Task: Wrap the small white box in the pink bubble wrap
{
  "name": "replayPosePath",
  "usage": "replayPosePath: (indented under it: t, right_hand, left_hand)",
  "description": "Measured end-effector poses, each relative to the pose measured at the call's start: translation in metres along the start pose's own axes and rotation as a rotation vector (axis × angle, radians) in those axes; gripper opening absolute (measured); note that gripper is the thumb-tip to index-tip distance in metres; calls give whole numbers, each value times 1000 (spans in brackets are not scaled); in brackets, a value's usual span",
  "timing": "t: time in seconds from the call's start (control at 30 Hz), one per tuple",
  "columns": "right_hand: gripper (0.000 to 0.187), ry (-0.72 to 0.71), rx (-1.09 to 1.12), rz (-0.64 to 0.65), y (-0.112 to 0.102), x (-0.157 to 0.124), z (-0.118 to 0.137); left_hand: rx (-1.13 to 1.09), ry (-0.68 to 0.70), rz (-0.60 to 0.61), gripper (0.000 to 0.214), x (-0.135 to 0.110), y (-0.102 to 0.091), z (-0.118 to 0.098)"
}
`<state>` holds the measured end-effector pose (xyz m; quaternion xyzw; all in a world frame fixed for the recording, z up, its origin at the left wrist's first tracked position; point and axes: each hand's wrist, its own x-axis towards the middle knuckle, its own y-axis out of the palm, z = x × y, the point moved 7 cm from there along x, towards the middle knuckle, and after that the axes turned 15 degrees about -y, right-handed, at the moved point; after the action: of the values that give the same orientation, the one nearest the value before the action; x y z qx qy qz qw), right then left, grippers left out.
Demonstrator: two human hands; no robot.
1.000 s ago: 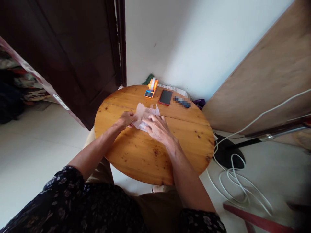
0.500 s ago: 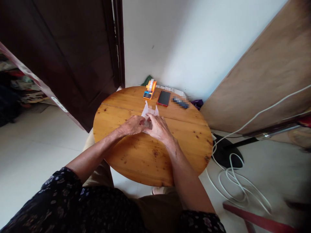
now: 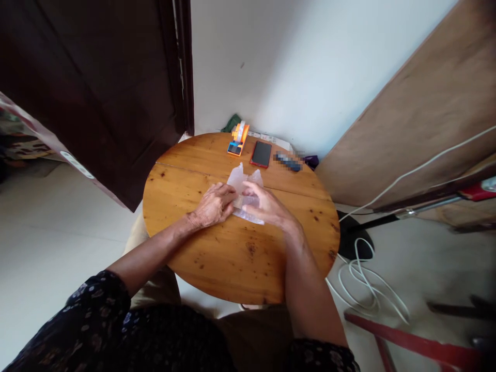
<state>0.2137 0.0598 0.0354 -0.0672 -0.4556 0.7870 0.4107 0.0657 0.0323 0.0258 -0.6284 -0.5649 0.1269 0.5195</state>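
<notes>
A thin whitish plastic bag [image 3: 248, 213] with two handle-like points lies spread on the round wooden table [image 3: 248, 258]. At its left edge, the fingers of my left hand [image 3: 217, 204] are bent and pressed together on the plastic; their tips are partly hidden. My right hand [image 3: 267, 204] is over the bag's right half, thumb and fingers apart. Whether those fingertips touch the plastic is hard to tell.
Towards the wall stand an orange and blue tape dispenser [image 3: 238, 138], a dark-screened phone in a red case [image 3: 261, 154] and a blurred dark object [image 3: 287, 161]. White cable [image 3: 364, 279] lies coiled on the floor at right, near a red wooden bar [image 3: 406, 338].
The bag was bunched between both hands and is now spread wider. My right hand has moved right and opened; my left hand has turned palm down onto the bag's edge. The view shifted slightly.
</notes>
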Motion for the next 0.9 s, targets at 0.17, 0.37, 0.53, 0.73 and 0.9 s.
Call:
replayPosePath:
  t: [0.17, 0.37, 0.53, 0.73, 0.9]
  right_hand:
    - [52, 116, 101, -29, -13, -8, -14]
    - [37, 189, 236, -114, -1, -7, -31]
    - [32, 315, 208, -211, -2, -16, -47]
    - [31, 490, -15, -328, -7, -52, -41]
    - [36, 582, -16, -382, -2, -67, -31]
  left_hand:
    - [-113, 29, 0, 37, 0, 9, 3]
    - [-198, 32, 10, 37, 2, 10, 5]
    - [-240, 7, 76, 35, 8, 12, 6]
    - [-222, 1, 119, 34, 11, 16, 8]
    - [-221, -12, 103, 32, 11, 18, 9]
